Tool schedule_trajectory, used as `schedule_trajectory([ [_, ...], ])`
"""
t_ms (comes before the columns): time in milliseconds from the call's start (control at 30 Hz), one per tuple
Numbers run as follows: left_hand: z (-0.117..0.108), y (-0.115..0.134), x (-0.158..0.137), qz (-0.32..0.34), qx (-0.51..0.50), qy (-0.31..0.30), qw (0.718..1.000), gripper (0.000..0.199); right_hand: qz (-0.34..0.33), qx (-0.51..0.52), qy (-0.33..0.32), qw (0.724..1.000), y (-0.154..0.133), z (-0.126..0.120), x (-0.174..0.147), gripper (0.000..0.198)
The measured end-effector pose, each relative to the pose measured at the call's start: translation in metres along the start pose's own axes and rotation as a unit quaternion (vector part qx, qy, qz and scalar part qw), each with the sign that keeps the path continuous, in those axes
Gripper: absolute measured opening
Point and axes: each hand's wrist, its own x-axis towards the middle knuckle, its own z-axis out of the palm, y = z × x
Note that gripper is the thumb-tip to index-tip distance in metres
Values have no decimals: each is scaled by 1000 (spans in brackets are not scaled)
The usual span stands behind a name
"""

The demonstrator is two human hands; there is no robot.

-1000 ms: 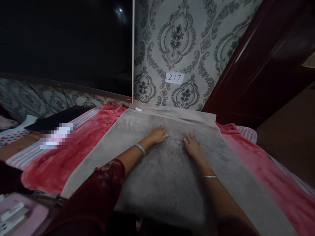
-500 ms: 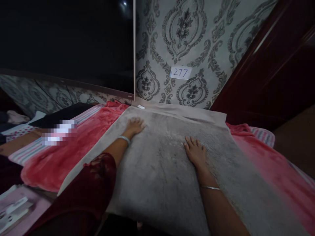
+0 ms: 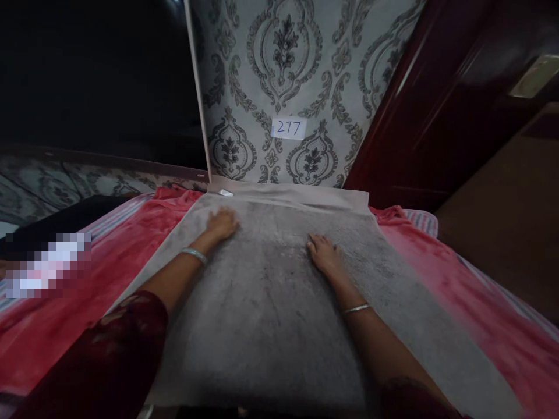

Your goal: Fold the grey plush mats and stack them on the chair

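A grey plush cloth (image 3: 266,302) is spread out in front of me, with a pale smooth band (image 3: 305,195) along its far edge and a small white tag (image 3: 226,192) near the far left corner. My left hand (image 3: 222,224) lies palm down on its upper left part, fingers stretched out and slightly blurred. Further right and a little nearer, my right hand (image 3: 325,254) rests flat on the same cloth, fingers extended. Neither hand grips anything. The cloth's near edge is dark and partly out of view.
Under the grey cloth, a red plush blanket (image 3: 144,241) shows at both sides, over striped fabric (image 3: 421,221). A large black screen (image 3: 96,81) stands at the back left. Patterned wallpaper (image 3: 283,75) carries a paper marked 277 (image 3: 289,128). A dark red door (image 3: 419,134) is at right.
My view has turned to the right, so the screen and wall sit further left. Both hands stay on the grey cloth, shifted slightly over its surface; the right fingers look closer together.
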Motion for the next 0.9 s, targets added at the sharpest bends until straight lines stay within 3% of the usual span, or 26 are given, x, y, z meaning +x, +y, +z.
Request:
schedule_trajectory([
  [100, 17, 56, 18, 82, -15, -63, 995, 48, -6, -1, 33, 999, -1, -7, 23, 54],
  [200, 40, 106, 27, 145, -27, -103, 984, 55, -26, -25, 10, 999, 0, -5, 38, 55],
  [300, 61, 132, 30, 162, -29, -115, 980, 59, -62, -43, -33, 997, 4, 5, 42, 56],
  [367, 70, 134, 31, 159, -31, -109, 981, 60, -66, -46, -40, 996, 7, 12, 42, 56],
  [500, 67, 95, 41, 109, -13, -104, 989, 65, -61, -41, -39, 997, 10, 16, 42, 56],
  [600, 53, 37, 43, 1, 23, -107, 994, 67, -60, -34, -37, 997, 11, 16, 44, 55],
  [733, 35, -35, 28, -154, 49, -62, 985, 70, -64, -19, -32, 997, 13, 17, 47, 55],
  [800, 29, -52, 18, -200, 50, -47, 977, 72, -64, -11, -33, 997, 13, 18, 47, 55],
  [900, 26, -56, 11, -229, 47, -38, 971, 74, -64, -4, -38, 997, 13, 17, 48, 55],
])
